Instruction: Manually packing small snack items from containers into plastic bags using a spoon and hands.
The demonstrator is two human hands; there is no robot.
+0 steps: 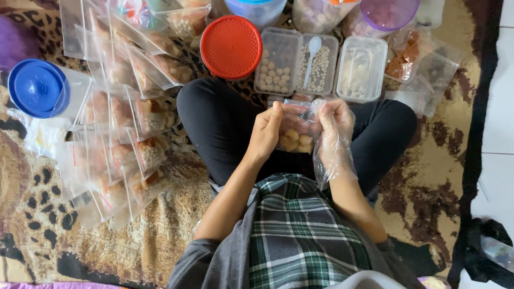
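Pinching small clear bag (295,128) of round snacks: left hand (265,134) fingers clamped, gloved right hand (334,120) fingers clamped opposite.

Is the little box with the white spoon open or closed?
Open. The clear box has no lid on it, and the white spoon lies right on the small pale balls inside.

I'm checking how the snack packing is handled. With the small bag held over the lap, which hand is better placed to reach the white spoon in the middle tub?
Probably the right hand: it wears a loose plastic glove and sits just below the white spoon, while the bare left hand grips the small bag.
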